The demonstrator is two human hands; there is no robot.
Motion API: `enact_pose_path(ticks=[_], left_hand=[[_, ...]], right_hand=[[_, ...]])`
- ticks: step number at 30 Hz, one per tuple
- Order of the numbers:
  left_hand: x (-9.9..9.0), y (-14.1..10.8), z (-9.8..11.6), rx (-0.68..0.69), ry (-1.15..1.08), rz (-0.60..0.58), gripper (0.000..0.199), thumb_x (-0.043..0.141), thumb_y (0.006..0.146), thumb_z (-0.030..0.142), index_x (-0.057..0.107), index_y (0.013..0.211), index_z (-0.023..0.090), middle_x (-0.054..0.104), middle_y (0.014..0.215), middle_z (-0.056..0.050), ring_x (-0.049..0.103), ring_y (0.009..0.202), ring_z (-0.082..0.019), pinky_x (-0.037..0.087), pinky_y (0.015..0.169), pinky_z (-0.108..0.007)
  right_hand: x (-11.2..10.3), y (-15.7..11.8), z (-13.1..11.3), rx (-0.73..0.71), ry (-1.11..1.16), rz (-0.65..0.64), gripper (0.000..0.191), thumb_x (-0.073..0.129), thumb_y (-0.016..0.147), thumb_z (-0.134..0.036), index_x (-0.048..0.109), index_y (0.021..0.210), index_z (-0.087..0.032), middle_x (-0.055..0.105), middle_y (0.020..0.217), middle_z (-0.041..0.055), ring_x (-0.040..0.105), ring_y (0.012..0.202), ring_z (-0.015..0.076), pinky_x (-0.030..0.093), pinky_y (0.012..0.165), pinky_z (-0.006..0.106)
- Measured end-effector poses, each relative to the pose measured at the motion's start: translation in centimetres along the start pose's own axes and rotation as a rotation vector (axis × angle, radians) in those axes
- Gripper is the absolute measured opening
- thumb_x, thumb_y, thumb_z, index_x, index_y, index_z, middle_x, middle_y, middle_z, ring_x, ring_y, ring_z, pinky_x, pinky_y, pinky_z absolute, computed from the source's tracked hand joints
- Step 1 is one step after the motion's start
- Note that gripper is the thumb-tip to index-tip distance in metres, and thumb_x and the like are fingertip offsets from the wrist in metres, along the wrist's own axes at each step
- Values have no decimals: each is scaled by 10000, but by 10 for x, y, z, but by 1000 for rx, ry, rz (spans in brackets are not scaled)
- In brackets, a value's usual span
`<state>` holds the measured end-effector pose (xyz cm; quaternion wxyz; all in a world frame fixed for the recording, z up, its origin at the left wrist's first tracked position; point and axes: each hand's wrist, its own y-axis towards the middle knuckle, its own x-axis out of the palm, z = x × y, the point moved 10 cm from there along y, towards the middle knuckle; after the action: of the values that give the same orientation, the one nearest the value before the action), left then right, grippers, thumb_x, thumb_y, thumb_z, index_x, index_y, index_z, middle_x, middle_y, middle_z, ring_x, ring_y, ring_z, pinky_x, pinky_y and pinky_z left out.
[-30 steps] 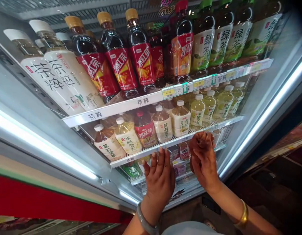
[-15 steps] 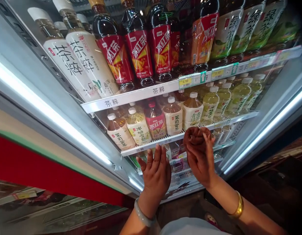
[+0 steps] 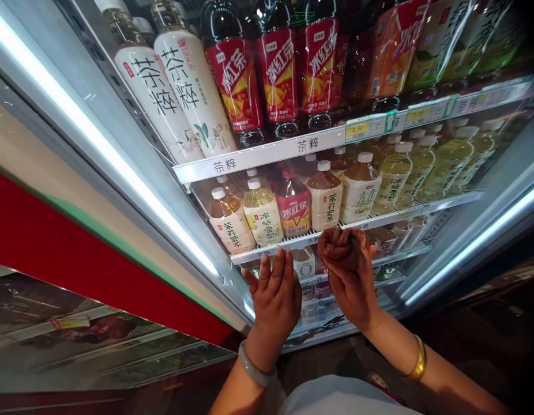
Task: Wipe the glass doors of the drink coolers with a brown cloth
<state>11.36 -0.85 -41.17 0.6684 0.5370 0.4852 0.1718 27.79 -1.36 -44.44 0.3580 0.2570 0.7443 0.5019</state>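
Note:
My left hand [image 3: 275,297] is raised with fingers spread and holds nothing, its fingertips near the front edge of the middle shelf [image 3: 293,241]. My right hand [image 3: 356,294] is closed around a crumpled brown cloth [image 3: 338,251], beside the left hand and in front of the same shelf. The hands do not touch each other. Behind them stand a bottle with a pink-red label [image 3: 293,208], a pale-labelled bottle [image 3: 324,202] and a green-tea bottle [image 3: 360,193].
Large red-labelled bottles [image 3: 278,78] and tall white bottles [image 3: 195,86] fill the upper shelf [image 3: 267,153]. Bright light strips [image 3: 106,150] run down both sides of the cooler. A red panel [image 3: 76,248] is at the left.
The view has shifted, so the shelves and bottles sit further right and the middle shelf a little higher. My left hand stays spread; my right still holds the cloth, slightly more tightly bunched.

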Motion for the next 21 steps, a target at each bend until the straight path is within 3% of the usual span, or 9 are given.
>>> enact_pose_path(ticks=[4, 7, 11, 14, 18, 21], left_hand=[[-7, -9, -13, 0, -11, 12, 754, 543, 996, 122, 250, 1688, 179, 327, 1707, -69, 118, 1662, -180, -65, 1366, -422], [-15, -13, -24, 10, -8, 32, 736, 526, 1002, 118, 261, 1686, 176, 306, 1713, -91, 153, 1653, -190, -33, 1369, -425], [-21, -16, -34, 4, 4, 38, 791, 585, 978, 92, 251, 1689, 192, 304, 1712, -101, 163, 1648, -204, -17, 1369, -429], [-21, -19, -38, -11, 12, 25, 807, 600, 975, 89, 240, 1691, 186, 292, 1714, -100, 134, 1652, -201, -23, 1368, -426], [-24, -24, -44, -13, -2, 22, 771, 543, 989, 93, 240, 1692, 174, 273, 1729, -97, 114, 1659, -206, -29, 1369, -437], [-31, -25, -52, -13, -19, 33, 731, 507, 1009, 108, 251, 1690, 169, 180, 1768, -67, 116, 1666, -214, 4, 1372, -430]], right_hand=[[25, -27, -41, -72, 6, 55, 681, 674, 889, 7, 590, 1473, -333, 399, 1714, 70, 373, 1599, 313, 386, 1284, 623], [39, -18, -61, -107, 50, 58, 699, 728, 873, -13, 590, 1479, -333, 521, 1640, 43, 422, 1575, 257, 376, 1316, 531], [26, 16, -45, -48, 101, 92, 744, 777, 868, -45, 575, 1496, -388, 508, 1647, 26, 436, 1566, 282, 373, 1314, 573], [19, 10, -39, -37, 111, 130, 749, 767, 867, -21, 579, 1488, -395, 409, 1706, 28, 419, 1575, 301, 397, 1288, 616], [46, -19, -66, -89, 57, 40, 673, 745, 891, -54, 598, 1472, -361, 493, 1656, 48, 437, 1566, 282, 404, 1294, 569], [59, -9, -91, -151, 37, -8, 555, 744, 910, -96, 659, 1393, -356, 615, 1550, 27, 462, 1550, 252, 400, 1307, 504]])
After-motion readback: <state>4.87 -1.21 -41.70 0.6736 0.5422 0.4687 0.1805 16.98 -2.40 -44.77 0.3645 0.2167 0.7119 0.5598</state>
